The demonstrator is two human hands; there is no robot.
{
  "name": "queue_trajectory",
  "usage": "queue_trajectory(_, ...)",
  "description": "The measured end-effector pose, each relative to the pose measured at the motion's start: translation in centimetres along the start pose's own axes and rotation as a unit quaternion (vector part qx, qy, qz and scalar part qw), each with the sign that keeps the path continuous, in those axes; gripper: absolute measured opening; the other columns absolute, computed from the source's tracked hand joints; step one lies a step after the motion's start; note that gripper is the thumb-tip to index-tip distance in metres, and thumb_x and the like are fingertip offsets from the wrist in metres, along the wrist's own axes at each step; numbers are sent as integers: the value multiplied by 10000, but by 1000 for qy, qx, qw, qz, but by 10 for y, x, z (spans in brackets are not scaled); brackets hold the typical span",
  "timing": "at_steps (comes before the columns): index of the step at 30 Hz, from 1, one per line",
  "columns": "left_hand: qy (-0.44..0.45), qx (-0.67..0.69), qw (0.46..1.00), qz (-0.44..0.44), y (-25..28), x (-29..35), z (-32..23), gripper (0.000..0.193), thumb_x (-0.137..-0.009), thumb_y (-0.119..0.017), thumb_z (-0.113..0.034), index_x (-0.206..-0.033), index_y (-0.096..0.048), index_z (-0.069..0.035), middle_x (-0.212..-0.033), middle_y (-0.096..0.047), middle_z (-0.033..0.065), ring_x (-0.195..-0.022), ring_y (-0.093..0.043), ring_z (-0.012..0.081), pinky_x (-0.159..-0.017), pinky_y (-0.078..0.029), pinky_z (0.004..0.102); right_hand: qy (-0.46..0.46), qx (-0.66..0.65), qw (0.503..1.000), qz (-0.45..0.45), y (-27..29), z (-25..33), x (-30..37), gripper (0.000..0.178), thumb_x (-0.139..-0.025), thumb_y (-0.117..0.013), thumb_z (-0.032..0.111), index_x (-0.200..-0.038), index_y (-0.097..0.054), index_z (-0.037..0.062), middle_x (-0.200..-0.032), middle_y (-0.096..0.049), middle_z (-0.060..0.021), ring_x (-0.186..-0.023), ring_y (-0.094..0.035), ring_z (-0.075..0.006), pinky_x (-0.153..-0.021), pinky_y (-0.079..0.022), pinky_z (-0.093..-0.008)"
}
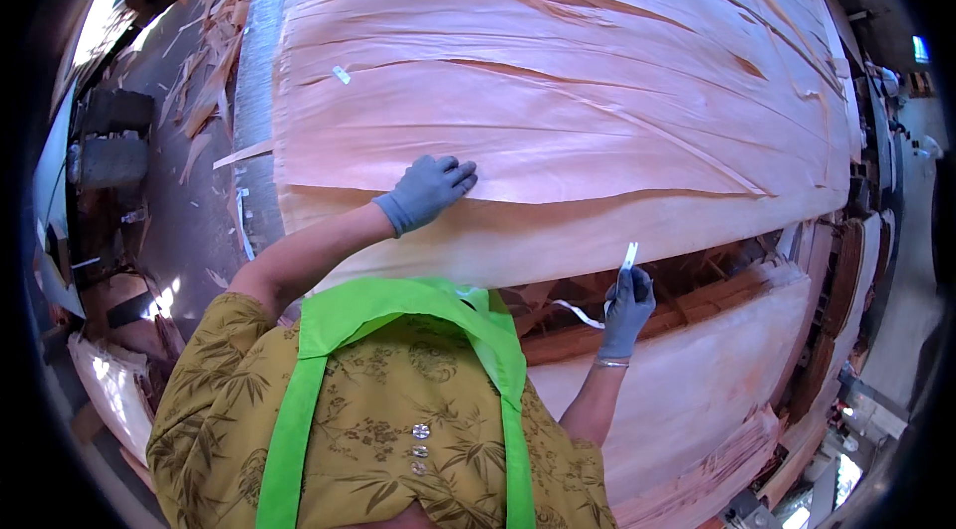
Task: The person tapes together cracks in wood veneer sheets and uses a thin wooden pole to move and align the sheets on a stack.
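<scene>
While my left hand (430, 192) rests on the near edge of the sheet (538, 150), my right hand (628, 310) grips a white tape (630, 255).

My left fingers lie slightly bent on the sheet; whether they pinch its edge, I cannot tell. My right fingers are closed around the tape, nearer to me than the sheet and right of its middle, one end sticking up, a curled tail out to the left. A lower sheet (558, 230) shows past the sheet's near edge, a stack (687, 350) lies beyond that edge on my side, and wood scraps (214, 81) lie left of the sheet.
</scene>
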State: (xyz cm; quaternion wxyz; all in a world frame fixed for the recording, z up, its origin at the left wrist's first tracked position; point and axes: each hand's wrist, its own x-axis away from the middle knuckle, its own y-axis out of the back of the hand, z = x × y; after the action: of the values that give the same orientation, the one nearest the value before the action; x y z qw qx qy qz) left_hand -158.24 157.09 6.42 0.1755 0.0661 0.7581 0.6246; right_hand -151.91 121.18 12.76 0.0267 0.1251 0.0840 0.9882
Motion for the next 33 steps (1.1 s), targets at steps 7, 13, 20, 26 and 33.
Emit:
queue_trajectory(7,19,49,998,24,-8,1,-2,369,-796,-562,-243,-1118,-531,-65,-1188,-514,98,-941,-538,266,-686,-476,374,-3,32,971,238,-66,25,-31,91,-823,-621,71,-884,-618,4,-606,-518,14,-466,-452,-60,-420,-332,-196)
queue_trajectory(13,276,200,939,-48,-1,-23,9,427,-839,-528,-221,-1231,-438,-79,-1223,-485,150,-815,-604,324,-673,-498,417,-10,34,934,356,-168,33,-87,194,-807,-659,205,-890,-632,32,-598,-515,15,-483,-452,-56,-429,-327,-205)
queue_trajectory(20,135,25,988,-72,-22,-28,41,267,-784,-582,-193,-1037,-576,-108,-1026,-578,98,-690,-592,286,-582,-486,407,-163,-164,928,293,-265,-1,-162,78,-810,-631,121,-846,-595,62,-580,-461,30,-457,-402,-64,-419,-301,-191)
queue_trajectory(26,165,48,972,-161,3,-85,101,147,-750,-608,-223,-867,-605,-134,-885,-579,70,-782,-562,266,-649,-465,386,-198,-163,927,273,-275,-25,-179,64,-809,-625,105,-807,-587,53,-611,-492,6,-491,-433,-81,-447,-328,-201)
queue_trajectory(33,134,-39,983,-120,-26,-122,140,84,-734,-567,-219,-791,-587,-160,-811,-560,41,-787,-545,236,-634,-431,376,-213,-104,932,275,-272,-3,-168,66,-814,-624,131,-810,-592,73,-592,-486,25,-476,-424,-66,-430,-312,-191)
